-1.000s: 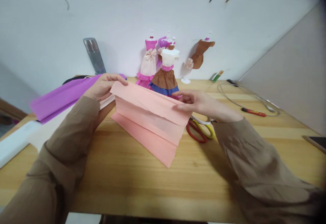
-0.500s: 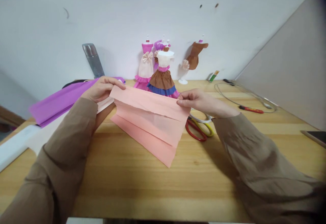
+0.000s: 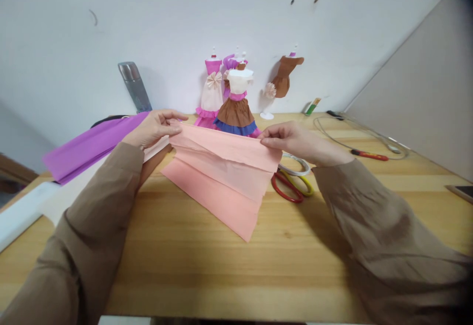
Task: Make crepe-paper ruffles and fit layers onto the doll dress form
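A folded, peach-pink, four-sided sheet of thin paper (image 3: 225,175) stretches between the person's left hand (image 3: 155,127) and right hand (image 3: 290,139), each pinching its upper edge near one end

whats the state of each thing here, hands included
Left hand: pinching the peach paper's left end
Right hand: pinching its upper right edge
Peach paper: in overlapping layers, held between both hands
Scissors: lying on the table, blades hidden
Flask: upright, capped
Purple paper: layered, lying flat
Brown-skirted dress form: standing, dressed
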Demonstrator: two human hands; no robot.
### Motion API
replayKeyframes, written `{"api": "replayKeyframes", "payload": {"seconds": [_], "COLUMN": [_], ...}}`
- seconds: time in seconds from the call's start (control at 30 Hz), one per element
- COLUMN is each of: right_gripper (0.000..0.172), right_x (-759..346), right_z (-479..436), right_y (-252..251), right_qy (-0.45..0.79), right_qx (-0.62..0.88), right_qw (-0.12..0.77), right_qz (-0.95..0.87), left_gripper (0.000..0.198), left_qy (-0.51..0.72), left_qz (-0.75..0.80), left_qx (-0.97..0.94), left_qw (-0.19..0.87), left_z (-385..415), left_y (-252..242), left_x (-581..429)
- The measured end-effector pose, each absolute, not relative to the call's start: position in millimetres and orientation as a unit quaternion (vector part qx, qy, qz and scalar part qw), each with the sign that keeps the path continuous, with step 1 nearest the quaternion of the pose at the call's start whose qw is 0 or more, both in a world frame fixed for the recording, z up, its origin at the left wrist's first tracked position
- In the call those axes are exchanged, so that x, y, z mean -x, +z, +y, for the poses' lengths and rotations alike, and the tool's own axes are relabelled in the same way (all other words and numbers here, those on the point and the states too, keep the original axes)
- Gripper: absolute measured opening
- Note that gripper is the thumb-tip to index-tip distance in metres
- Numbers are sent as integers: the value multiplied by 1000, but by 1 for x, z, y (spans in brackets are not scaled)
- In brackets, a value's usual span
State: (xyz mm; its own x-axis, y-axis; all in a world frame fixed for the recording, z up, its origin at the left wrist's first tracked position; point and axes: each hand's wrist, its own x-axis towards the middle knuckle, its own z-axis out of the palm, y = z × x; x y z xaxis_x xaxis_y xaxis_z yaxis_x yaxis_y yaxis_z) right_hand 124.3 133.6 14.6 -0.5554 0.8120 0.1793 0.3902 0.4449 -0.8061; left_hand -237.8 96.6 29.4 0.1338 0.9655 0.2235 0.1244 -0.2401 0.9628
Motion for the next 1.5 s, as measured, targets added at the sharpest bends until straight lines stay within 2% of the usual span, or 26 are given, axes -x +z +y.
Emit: {"api": "replayKeyframes", "payload": {"seconds": [0.1, 0.17, 0.23, 0.33, 0.43, 0.5, 0.7, 0.8, 0.93, 1.17, 1.33, 1.5], "right_gripper": [23, 25, 26, 29, 31, 32, 42, 39, 38, 36, 30, 26], "right_x": [-125, -125, -126, -126, -125, -123, -119, -120, -122, -111, -97, -79], "right_z": [135, 134, 134, 134, 132, 129, 119, 121, 124, 110, 90, 59], "right_y": [13, 14, 15, 16, 17, 18, 28, 29, 28, 34, 38, 39], "right_qy": [370, 362, 357, 352, 350, 354, 337, 342, 343, 437, 514, 589], "right_qx": [369, 369, 375, 390, 407, 413, 395, 395, 403, 408, 377, 329], "right_qw": [277, 278, 279, 278, 270, 257, 290, 324, 325, 266, 241, 180], "right_qz": [-806, -810, -809, -805, -800, -799, -804, -789, -783, -756, -732, -716], "left_gripper": [59, 65, 62, 42, 19, 14, 16, 19, 24, 30, 28, 23], "left_qy": [463, 451, 446, 451, 441, 447, 524, 566, 589, 571, 556, 496], "left_qz": [471, 490, 504, 518, 519, 499, 441, 418, 407, 449, 469, 541], "left_qx": [-629, -618, -612, -601, -575, -559, -525, -519, -524, -552, -559, -604], "left_qw": [410, 418, 415, 409, 453, 489, 505, 485, 461, 410, 399, 310], "left_z": [95, 95, 97, 104, 109, 111, 113, 114, 113, 107, 96, 72], "left_y": [32, 32, 29, 22, 16, 15, 16, 14, 11, 19, 42, 74], "left_x": [235, 234, 235, 238, 242, 244, 242, 238, 236, 250, 267, 283]}}
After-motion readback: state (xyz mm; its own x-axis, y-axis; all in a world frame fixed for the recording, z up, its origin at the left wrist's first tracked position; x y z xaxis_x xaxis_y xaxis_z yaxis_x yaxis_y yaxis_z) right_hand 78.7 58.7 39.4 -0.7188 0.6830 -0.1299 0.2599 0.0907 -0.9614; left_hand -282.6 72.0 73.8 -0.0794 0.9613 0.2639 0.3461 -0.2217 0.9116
